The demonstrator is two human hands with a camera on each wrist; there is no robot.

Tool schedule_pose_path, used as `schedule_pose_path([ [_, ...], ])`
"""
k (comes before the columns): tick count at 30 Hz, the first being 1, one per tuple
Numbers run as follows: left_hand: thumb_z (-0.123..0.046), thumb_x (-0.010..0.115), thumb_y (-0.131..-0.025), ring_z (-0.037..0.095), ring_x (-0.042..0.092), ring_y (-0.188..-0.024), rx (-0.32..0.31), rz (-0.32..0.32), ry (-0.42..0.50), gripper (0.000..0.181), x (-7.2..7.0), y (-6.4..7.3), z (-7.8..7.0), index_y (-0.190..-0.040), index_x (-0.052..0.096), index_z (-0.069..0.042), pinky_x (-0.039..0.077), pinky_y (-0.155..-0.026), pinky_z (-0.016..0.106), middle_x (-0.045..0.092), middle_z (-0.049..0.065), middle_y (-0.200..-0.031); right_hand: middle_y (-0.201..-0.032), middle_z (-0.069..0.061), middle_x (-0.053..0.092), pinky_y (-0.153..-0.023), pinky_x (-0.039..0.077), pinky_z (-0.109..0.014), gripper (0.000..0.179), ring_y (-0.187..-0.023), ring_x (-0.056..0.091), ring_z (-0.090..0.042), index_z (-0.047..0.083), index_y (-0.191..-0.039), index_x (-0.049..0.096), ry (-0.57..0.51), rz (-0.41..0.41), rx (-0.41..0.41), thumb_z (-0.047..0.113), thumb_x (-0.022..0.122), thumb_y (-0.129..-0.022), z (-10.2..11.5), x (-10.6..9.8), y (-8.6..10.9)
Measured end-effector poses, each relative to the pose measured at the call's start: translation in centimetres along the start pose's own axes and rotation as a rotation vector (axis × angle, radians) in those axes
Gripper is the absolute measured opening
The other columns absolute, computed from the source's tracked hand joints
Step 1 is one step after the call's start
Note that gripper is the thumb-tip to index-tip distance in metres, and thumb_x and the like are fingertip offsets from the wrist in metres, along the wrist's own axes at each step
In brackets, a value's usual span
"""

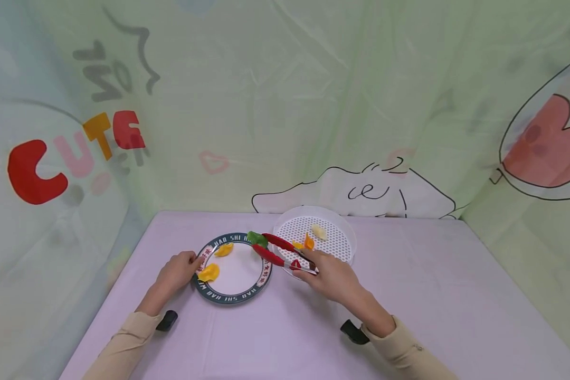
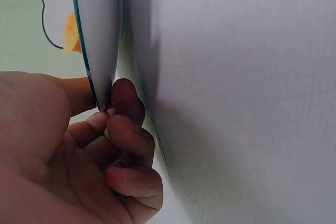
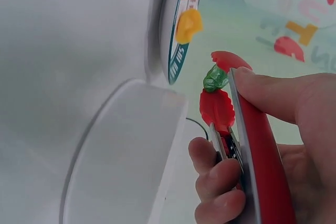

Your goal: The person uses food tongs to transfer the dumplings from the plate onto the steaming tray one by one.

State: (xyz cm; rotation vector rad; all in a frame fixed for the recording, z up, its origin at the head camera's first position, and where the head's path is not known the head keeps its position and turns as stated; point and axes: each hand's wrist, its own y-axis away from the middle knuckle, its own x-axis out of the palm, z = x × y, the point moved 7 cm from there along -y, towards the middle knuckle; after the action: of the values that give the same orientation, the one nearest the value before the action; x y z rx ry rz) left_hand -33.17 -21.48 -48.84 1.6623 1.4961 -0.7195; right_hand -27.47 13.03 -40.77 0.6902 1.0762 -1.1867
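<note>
My left hand point(image 1: 177, 272) pinches the left rim of a round plate point(image 1: 228, 299) with a dark patterned border; in the left wrist view the thumb lies on top and the fingers curl beneath the edge. Two yellow dumpling-like pieces point(image 1: 210, 273) lie on the plate's left part. My right hand point(image 1: 332, 275) grips red-tipped tongs point(image 1: 275, 243). Between the tongs' red tips point(image 3: 217, 109) is a green, wrinkled dumpling-like piece point(image 3: 215, 78), over the plate's upper right rim in the head view.
Right of the plate stands a white round perforated tray point(image 1: 344, 228), partly behind the tongs. It holds a pale piece point(image 1: 319, 231), an orange piece point(image 1: 309, 241) and a yellow one point(image 1: 297, 245). A printed cloth wall point(image 1: 285, 105) rises behind the lilac table point(image 1: 408, 274).
</note>
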Motion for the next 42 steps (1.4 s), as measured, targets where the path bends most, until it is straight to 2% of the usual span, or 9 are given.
schedule_pose_path([
  [4,-0.030,0.055,-0.103,0.018,0.052,-0.067,0.006,0.000,-0.001,0.030,-0.1,0.1,-0.1,-0.095,0.062,-0.002,0.039,-0.058,0.027,0.056,0.006,-0.073,-0.094,0.000,0.067,-0.061,0.043,-0.027,0.062,-0.078,0.053,-0.013,0.012,-0.138,0.060,-0.003,-0.021,0.011,0.042,0.077,-0.086,-1.0,-0.7,0.0],
  [8,-0.030,0.055,-0.103,0.018,0.052,-0.067,0.003,0.001,-0.006,0.030,-0.1,0.2,-0.2,-0.095,0.062,-0.002,0.039,-0.058,0.027,0.056,0.006,-0.073,-0.090,0.001,0.065,-0.061,0.043,-0.026,0.063,-0.079,0.053,-0.014,0.012,-0.139,0.059,0.001,-0.009,0.037,0.044,0.075,-0.087,-1.6,-1.0,0.0],
  [15,-0.030,0.055,-0.103,0.018,0.052,-0.067,0.006,-0.003,0.003,0.030,-0.1,0.3,-0.3,-0.094,0.061,-0.002,0.040,-0.059,0.027,0.055,0.007,-0.073,-0.096,-0.004,0.068,-0.060,0.042,-0.028,0.064,-0.080,0.054,-0.016,0.008,-0.140,0.058,-0.003,-0.017,0.064,0.042,0.074,-0.089,-2.3,-1.9,0.2],
  [21,-0.031,0.055,-0.103,0.018,0.052,-0.066,0.001,-0.001,0.007,0.030,0.0,0.1,-0.1,-0.092,0.061,-0.003,0.039,-0.058,0.027,0.055,0.006,-0.072,-0.085,-0.004,0.064,-0.056,0.038,-0.029,0.065,-0.073,0.051,-0.016,0.004,-0.139,0.057,0.013,-0.021,0.091,0.044,0.071,-0.090,-3.8,-2.3,-0.5],
  [25,-0.031,0.055,-0.103,0.018,0.052,-0.066,0.007,-0.004,0.010,0.030,0.0,0.1,0.0,-0.092,0.061,-0.004,0.039,-0.058,0.027,0.055,0.006,-0.071,-0.100,-0.011,0.072,-0.056,0.043,-0.028,0.065,-0.073,0.055,-0.018,0.003,-0.138,0.057,0.036,-0.007,0.105,0.045,0.071,-0.090,-4.9,-2.1,-1.2],
  [30,-0.031,0.055,-0.103,0.019,0.052,-0.066,0.010,-0.005,0.012,0.030,0.0,0.0,0.0,-0.092,0.060,-0.003,0.039,-0.058,0.027,0.055,0.006,-0.071,-0.120,-0.017,0.070,-0.059,0.048,-0.032,0.063,-0.080,0.060,-0.023,0.002,-0.135,0.059,0.095,0.034,0.099,0.045,0.071,-0.090,-5.5,-2.0,-2.4],
  [33,-0.030,0.055,-0.103,0.019,0.052,-0.066,0.006,-0.006,0.009,0.030,-0.1,0.0,-0.1,-0.092,0.060,-0.003,0.039,-0.058,0.027,0.055,0.006,-0.071,-0.120,-0.017,0.070,-0.061,0.050,-0.034,0.062,-0.081,0.061,-0.024,0.002,-0.134,0.060,0.131,0.080,0.098,0.044,0.071,-0.090,-5.4,-2.2,-3.3],
  [38,-0.031,0.056,-0.102,0.019,0.052,-0.066,-0.012,-0.007,0.012,0.030,0.0,0.2,0.0,-0.091,0.060,-0.003,0.040,-0.058,0.027,0.054,0.006,-0.071,-0.122,-0.016,0.069,-0.073,0.056,-0.040,0.062,-0.089,0.063,-0.025,0.002,-0.134,0.060,0.185,0.171,0.121,0.043,0.072,-0.090,-4.6,-2.7,-4.6],
  [42,-0.032,0.056,-0.102,0.019,0.052,-0.066,-0.023,-0.004,0.017,0.031,0.0,0.3,0.0,-0.091,0.061,-0.003,0.040,-0.058,0.027,0.054,0.006,-0.071,-0.110,-0.013,0.071,-0.069,0.052,-0.035,0.055,-0.082,0.060,-0.023,0.002,-0.128,0.063,0.197,0.224,0.150,0.041,0.071,-0.090,-3.9,-3.0,-5.4],
])
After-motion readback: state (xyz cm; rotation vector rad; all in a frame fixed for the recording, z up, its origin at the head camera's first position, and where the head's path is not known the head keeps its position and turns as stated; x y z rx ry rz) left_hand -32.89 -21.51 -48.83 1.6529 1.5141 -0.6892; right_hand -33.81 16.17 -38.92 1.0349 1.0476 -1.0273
